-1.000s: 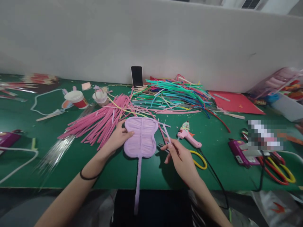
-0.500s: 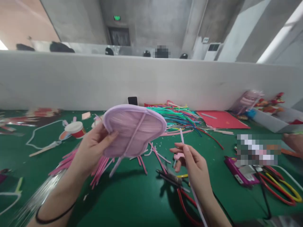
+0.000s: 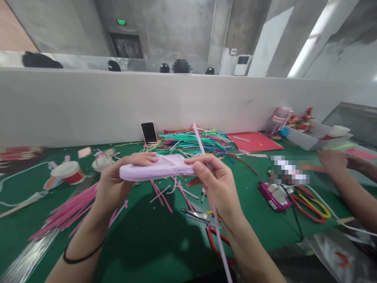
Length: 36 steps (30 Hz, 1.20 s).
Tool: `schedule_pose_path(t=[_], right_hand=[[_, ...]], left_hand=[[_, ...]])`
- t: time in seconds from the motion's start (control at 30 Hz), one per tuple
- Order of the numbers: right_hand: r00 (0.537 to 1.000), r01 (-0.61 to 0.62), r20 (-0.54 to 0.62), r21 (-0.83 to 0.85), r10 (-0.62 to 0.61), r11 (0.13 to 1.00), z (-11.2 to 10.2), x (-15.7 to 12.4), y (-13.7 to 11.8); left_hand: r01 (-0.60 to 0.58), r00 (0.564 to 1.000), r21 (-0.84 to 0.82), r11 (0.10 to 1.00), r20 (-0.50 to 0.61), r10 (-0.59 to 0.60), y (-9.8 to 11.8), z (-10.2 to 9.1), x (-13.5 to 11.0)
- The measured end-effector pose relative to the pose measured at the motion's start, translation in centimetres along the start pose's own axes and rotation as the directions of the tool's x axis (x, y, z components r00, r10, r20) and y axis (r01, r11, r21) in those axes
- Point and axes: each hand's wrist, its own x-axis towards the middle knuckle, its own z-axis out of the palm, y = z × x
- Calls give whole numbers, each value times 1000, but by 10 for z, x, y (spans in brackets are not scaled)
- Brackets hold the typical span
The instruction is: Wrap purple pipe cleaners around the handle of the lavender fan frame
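A flat piece built of lilac pipe cleaners [image 3: 156, 169] is tilted nearly edge-on at mid-height. My left hand [image 3: 113, 184] grips its left end, fingers on top; the thumb is hidden. At its right end, my right hand [image 3: 219, 182] pinches the rim between thumb and forefinger. A long loose lilac pipe cleaner [image 3: 219, 239] also runs through my right hand, sticking up above the fingers and hanging below the wrist. Under my hands, red-handled pliers [image 3: 203, 216] and pink pipe cleaner offcuts [image 3: 160, 196] lie on the green table [image 3: 147, 243].
Pink pipe cleaners [image 3: 67, 210] are bundled at left beside a paper cup [image 3: 69, 173]. A coloured pile of pipe cleaners [image 3: 191, 141] and a phone [image 3: 149, 133] are at the back. At right are a purple power strip [image 3: 272, 196] and another person's hands [image 3: 332, 161].
The lilac piece has tipped from face-on to nearly edge-on. My right hand has moved left and up to its right end, bringing the loose pipe cleaner along. The view has turned right.
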Motion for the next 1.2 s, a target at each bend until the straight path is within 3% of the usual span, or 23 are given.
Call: schedule_pose_path(t=[0.1, 0.2, 0.33, 0.47, 0.6, 0.73, 0.8, 0.83, 0.87, 0.9, 0.93, 0.97, 1.03, 1.07, 1.13, 1.2], right_hand=[[994, 83, -65, -90, -89, 992, 1, -3, 6], [988, 133, -51, -197, -146, 971, 4, -5, 15], [984, 174, -5, -254, -181, 952, 7, -8, 26], [978, 202, 23, -309, -205, 929, 9, -10, 32], [966, 254, 49, -343, -253, 904, 8, -14, 37], [923, 375, 85, -433, -376, 820, 4, -22, 47], [883, 450, 100, -462, -459, 764, 2, -28, 55], [862, 484, 115, -473, -493, 736, 2, -31, 61], [843, 517, 143, -481, -519, 708, 1, -35, 67], [825, 549, 185, -483, -534, 682, 1, -39, 73], [812, 575, 235, -481, -535, 662, 1, -43, 79], [798, 599, 283, -471, -533, 647, 2, -46, 85], [781, 624, 365, -447, -506, 641, 2, -53, 94], [782, 622, 397, -441, -481, 647, 2, -55, 97], [803, 587, 434, -452, -409, 671, -3, -57, 100], [847, 511, 419, -469, -328, 720, -12, -56, 98]], left_hand=[[-8, 995, 72, 997, 103, 0, 15, 0, -6], [-79, 983, 335, 939, 181, 19, 32, 8, -15], [-234, 971, 556, 797, 102, 214, 34, 26, -27], [-238, 966, 596, 766, 63, 251, 23, 32, -31], [-276, 959, 575, 770, 109, 262, 17, 27, -34], [-308, 943, 576, 757, 78, 324, 5, 27, -48], [-165, 962, 545, 822, -93, 255, -2, 32, -57], [-40, 962, 465, 884, -221, 160, -5, 35, -61], [102, 943, 309, 945, -334, 8, -8, 38, -63], [254, 903, 97, 962, -379, -200, -9, 41, -65], [399, 843, -134, 907, -335, -421, -10, 44, -65], [522, 764, -334, 785, -225, -604, -10, 46, -64], [654, 609, -566, 502, 0, -793, -10, 48, -60], [665, 558, -625, 408, 53, -828, -10, 48, -58], [633, 512, -697, 337, 50, -857, -12, 46, -53], [575, 502, -739, 350, -19, -864, -16, 40, -49]])
